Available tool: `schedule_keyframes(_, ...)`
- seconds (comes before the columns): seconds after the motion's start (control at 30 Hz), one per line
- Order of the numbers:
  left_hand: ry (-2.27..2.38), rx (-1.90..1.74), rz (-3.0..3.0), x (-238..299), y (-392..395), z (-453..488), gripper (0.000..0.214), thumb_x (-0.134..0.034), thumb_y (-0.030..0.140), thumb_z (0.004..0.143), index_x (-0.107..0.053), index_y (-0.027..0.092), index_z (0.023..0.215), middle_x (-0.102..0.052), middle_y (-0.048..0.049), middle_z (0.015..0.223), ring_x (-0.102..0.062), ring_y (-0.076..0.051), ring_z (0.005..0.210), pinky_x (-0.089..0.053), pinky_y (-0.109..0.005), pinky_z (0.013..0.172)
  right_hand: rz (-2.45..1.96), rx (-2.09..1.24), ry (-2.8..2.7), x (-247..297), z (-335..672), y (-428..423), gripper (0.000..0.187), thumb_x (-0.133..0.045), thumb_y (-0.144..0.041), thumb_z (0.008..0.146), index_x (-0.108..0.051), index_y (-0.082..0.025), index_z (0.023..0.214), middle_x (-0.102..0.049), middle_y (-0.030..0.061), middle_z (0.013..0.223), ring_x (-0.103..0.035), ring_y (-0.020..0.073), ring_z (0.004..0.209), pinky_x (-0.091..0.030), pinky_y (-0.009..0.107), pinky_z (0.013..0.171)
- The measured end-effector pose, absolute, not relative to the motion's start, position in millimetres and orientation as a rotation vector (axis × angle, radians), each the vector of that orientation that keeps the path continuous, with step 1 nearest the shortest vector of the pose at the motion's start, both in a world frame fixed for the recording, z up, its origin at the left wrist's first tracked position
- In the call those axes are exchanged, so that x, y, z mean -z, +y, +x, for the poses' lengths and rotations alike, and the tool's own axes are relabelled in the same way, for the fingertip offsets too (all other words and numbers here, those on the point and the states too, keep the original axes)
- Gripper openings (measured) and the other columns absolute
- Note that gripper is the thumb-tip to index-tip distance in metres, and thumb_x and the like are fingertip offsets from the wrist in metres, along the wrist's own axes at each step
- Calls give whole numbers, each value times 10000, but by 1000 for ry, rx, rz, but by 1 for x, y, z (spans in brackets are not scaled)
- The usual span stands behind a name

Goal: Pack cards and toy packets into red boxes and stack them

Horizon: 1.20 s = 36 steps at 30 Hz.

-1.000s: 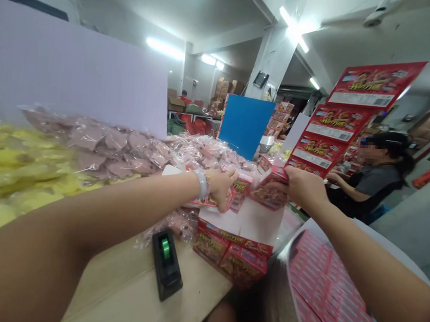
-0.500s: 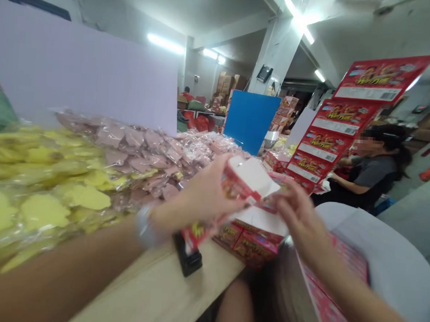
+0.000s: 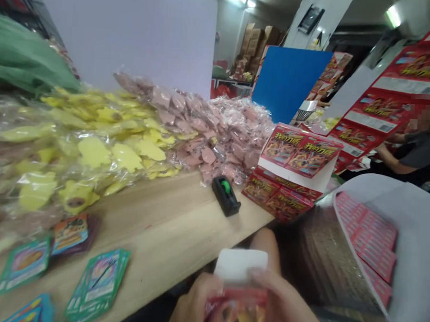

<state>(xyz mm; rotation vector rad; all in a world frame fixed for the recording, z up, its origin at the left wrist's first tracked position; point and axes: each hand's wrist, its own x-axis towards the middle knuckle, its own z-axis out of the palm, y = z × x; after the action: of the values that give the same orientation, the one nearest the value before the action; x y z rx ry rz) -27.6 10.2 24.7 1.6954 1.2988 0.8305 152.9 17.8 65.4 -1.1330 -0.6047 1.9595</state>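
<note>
Both my hands are low at the bottom edge, close to my body, holding one small red printed box with a white flap standing open at its top. My left hand grips the box's left side. My right hand wraps its right side, with a finger across the front. The image there is blurred. On the wooden table beyond, a stack of the same red boxes stands at the right end, with a black tape dispenser beside it.
Piles of bagged yellow and pink soft shapes cover the table's back. Green cards lie at the front left. A white bin of pink packets stands at my right. Another person sits at the far right behind a red display stand.
My hands have pulled one red box off the stack and down toward my lap. The view has tilted down and left, bringing the cards into sight.
</note>
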Motion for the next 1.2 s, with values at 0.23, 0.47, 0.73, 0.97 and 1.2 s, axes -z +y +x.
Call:
schedule_keyframes(0.23,1195,-780,1500,7,22,-27,310,-441,249,827,-371,184,1121,-602,-84,1019,-572,-202,942,-431,-326,831,-1208,-1816,-1629,-69,154,40,425,-475,-470,819,-604,-181,1102,-622,82,1063,-560,211,972,-409,359,884)
schedule_keyframes(0.47,1130,-903,1304,2,4,-32,833,-551,197,773,38,177,1362,-592,-75,1087,-564,-177,972,-407,-308,879,-1226,-1643,-2047,-84,137,46,433,-477,-370,839,-484,-208,1240,-603,65,1136,-562,207,996,-428,355,890)
schedule_keyframes(0.73,948,-880,1351,2,0,-45,696,-501,244,814,-129,135,1392,-610,-62,1034,-560,-170,881,-416,-276,842,-1228,-1821,-1763,-85,135,38,401,-440,-385,858,-511,-224,1219,-628,28,1101,-576,205,991,-434,362,899)
schedule_keyframes(0.97,924,-894,1351,1,-9,-51,737,-524,248,806,-93,153,1395,-528,-65,1197,-496,-175,1052,-351,-277,947,-1107,-1608,-2356,-110,131,35,366,-373,-343,891,-526,-220,1200,-623,58,1027,-585,182,889,-456,321,835)
schedule_keyframes(1.2,902,-840,1402,-14,-6,-45,712,-486,200,813,-81,164,1397,-572,-48,1124,-519,-159,999,-373,-269,924,-1305,-1577,-1995,-84,143,31,391,-405,-357,873,-529,-193,1205,-620,58,1102,-550,218,1028,-415,362,920)
